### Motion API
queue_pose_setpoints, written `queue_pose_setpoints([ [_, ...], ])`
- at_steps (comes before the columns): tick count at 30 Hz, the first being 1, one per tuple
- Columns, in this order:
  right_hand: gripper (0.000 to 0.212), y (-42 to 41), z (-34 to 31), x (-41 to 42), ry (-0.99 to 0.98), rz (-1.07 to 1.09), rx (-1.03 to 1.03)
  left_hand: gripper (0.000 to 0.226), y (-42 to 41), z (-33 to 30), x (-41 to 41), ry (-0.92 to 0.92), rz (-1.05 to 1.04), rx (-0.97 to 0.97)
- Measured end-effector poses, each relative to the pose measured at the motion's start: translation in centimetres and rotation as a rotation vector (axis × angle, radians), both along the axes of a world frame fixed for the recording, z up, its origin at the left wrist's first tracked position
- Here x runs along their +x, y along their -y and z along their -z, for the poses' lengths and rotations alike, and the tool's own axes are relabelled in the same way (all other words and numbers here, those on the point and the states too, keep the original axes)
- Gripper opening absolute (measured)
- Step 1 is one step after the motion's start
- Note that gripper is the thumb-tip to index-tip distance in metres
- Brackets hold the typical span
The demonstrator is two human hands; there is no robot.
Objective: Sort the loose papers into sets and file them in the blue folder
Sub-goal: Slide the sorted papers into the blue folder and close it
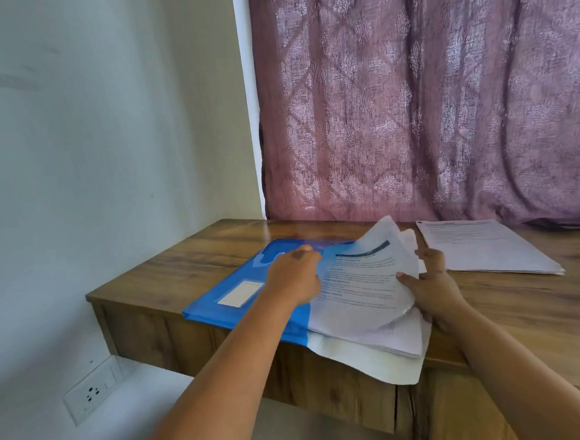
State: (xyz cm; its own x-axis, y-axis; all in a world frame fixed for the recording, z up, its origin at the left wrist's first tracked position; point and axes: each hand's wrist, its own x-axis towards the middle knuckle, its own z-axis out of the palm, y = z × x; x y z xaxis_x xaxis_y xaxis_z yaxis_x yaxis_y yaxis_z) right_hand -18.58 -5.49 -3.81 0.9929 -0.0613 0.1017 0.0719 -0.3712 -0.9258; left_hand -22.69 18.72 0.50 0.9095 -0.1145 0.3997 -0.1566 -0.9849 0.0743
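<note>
1. Folder (238,292) lies flat at the desk's (168,273) left front, label up, so its open side faces the papers.
2. Left hand (294,276) sits on the folder's right part, fingers curled; it seems to pinch the cover or the sheets' left edge, but the grip is hidden.
3. Right hand (430,285) grips a bent sheaf (361,283), thumb on top and fingers behind, raised off the stack (393,343), likely to feed it in.
4. The stack overhangs the desk's front edge and could slide.
5. Second pile (482,247) rests apart near the curtain (428,100), probably a set waiting its turn.
</note>
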Motion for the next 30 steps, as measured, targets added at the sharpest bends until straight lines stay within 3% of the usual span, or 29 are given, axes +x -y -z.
queue_pose_setpoints([
  [4,0.049,0.3,-1.0,1.3,0.018,-0.003,0.140,0.043,0.0,0.0,-0.4,0.031,0.017,-0.040],
  [9,0.016,0.0,-1.2,1.5,-0.095,-0.163,0.132,0.042,0.1,0.2,-0.9,0.042,0.023,-0.051],
  [13,0.030,-0.8,-1.3,1.1,-0.227,-0.377,0.190,0.034,0.3,0.4,-0.9,0.058,-0.006,0.019],
  [18,0.049,-2.3,-0.3,2.2,-0.211,-0.356,0.457,0.035,1.2,1.0,-0.8,0.038,-0.001,0.065],
  [25,0.053,-5.5,-1.5,2.3,-0.231,-0.479,0.307,0.057,2.3,0.6,-1.8,0.147,0.194,-0.089],
  [30,0.056,-7.3,-1.6,2.2,-0.098,-0.451,0.173,0.059,2.8,0.8,-2.0,0.284,0.351,-0.132],
])
